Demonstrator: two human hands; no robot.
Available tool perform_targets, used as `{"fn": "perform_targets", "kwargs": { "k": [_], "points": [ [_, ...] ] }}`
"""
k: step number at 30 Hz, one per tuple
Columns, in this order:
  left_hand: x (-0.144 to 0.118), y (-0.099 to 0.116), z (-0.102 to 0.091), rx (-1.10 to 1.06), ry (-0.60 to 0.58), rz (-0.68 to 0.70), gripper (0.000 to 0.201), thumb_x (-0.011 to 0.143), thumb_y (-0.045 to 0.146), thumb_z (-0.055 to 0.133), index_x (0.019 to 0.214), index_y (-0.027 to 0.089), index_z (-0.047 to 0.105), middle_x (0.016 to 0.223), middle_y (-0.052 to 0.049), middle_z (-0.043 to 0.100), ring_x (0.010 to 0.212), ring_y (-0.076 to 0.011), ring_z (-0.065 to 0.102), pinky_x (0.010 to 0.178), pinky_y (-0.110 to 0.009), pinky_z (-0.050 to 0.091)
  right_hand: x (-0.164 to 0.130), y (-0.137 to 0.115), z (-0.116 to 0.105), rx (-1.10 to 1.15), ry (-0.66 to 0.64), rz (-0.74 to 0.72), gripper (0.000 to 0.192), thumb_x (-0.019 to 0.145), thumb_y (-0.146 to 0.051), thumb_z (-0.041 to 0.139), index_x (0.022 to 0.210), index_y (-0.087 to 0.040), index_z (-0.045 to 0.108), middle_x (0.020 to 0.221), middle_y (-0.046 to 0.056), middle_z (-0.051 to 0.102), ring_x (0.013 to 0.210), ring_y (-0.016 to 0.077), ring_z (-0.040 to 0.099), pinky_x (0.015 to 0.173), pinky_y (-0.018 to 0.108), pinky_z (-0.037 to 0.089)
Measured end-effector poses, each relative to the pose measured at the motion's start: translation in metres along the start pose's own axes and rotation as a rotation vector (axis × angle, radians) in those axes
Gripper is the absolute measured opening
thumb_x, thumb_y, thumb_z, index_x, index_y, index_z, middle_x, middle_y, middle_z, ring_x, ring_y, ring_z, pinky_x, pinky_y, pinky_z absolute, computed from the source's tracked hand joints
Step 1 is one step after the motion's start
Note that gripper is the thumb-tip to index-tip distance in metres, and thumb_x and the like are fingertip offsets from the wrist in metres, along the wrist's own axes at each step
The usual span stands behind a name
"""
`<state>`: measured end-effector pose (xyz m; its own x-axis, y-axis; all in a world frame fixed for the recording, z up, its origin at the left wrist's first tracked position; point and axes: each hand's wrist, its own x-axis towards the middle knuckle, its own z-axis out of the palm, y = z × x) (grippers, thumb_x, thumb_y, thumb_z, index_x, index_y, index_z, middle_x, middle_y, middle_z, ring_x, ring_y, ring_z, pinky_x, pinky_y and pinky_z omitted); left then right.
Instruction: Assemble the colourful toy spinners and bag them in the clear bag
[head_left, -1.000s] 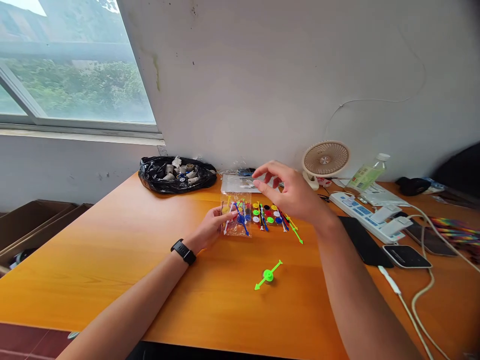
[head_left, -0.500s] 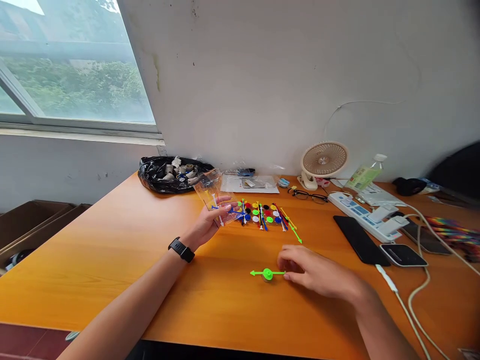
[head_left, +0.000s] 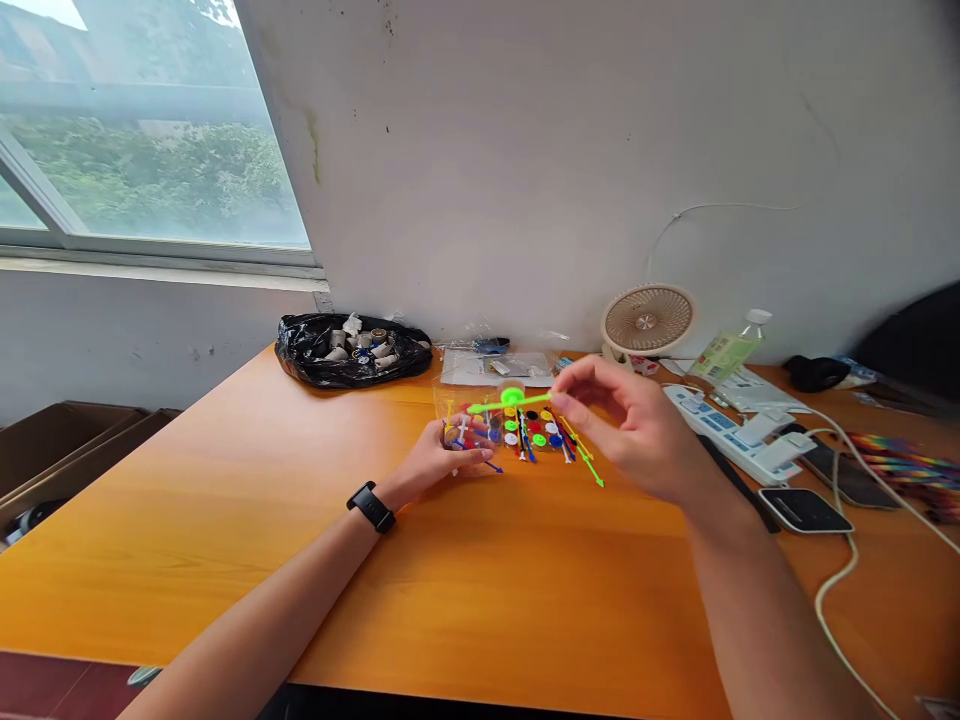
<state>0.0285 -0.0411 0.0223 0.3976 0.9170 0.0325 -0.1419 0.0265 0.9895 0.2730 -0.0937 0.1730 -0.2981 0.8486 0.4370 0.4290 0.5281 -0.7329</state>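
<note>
Raised above the table, my right hand (head_left: 630, 425) pinches one end of a green arrow spinner (head_left: 513, 398), which has a round green hub in its middle. My left hand (head_left: 435, 460) is closed on a clear plastic bag (head_left: 444, 390) with white, blue and yellow arrows in it. Partly behind the spinner lie colored round discs (head_left: 539, 440) in rows, with bundles of colored arrows (head_left: 523, 437) between them. A loose green arrow (head_left: 591, 467) lies at the right end of these rows.
At the back left of the table (head_left: 225, 540) sits a black plastic bag (head_left: 315, 365) of small cylinders. Toward the right are a small fan (head_left: 649, 320), a tilted bottle (head_left: 724, 350), a power strip (head_left: 709, 420), phones and white cables (head_left: 836, 590).
My right hand has picked up the green spinner from the table and lifted it up and away from me. My left hand, with the bag, has lowered slightly beside the discs.
</note>
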Motion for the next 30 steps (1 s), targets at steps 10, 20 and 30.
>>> {"fn": "perform_targets", "kwargs": {
  "k": [10,20,30],
  "points": [
    [-0.003,0.002,0.003,-0.040,0.006,-0.016,0.052,0.072,0.037,0.095,0.111,0.014,0.069,0.110,-0.013,0.078,0.092,-0.0230,0.076,0.081,-0.034,0.061,0.067,0.004,0.045,0.008,0.032,-0.211,0.014,0.099,-0.032,0.065,0.101,-0.021,0.073,0.096,0.004,0.077,0.090,0.0195,0.071,0.084,0.033,0.057],
    [-0.003,0.001,0.006,0.025,-0.019,0.014,0.045,0.072,0.035,0.095,0.103,0.013,0.071,0.098,-0.008,0.077,0.086,-0.0193,0.072,0.084,-0.033,0.059,0.072,0.020,0.048,-0.281,-0.371,-0.184,0.024,0.094,-0.014,0.052,0.094,-0.019,0.076,0.080,0.001,0.073,0.067,0.0137,0.059,0.062,0.026,0.038],
    [-0.005,0.012,0.006,-0.003,0.021,0.112,0.046,0.075,0.031,0.094,0.112,0.016,0.072,0.107,-0.009,0.079,0.097,-0.0221,0.075,0.089,-0.032,0.057,0.045,0.040,0.039,-0.195,0.182,-0.201,0.024,0.103,-0.040,0.056,0.093,-0.022,0.068,0.088,0.003,0.070,0.076,0.0179,0.056,0.076,0.032,0.045]
  ]
}}
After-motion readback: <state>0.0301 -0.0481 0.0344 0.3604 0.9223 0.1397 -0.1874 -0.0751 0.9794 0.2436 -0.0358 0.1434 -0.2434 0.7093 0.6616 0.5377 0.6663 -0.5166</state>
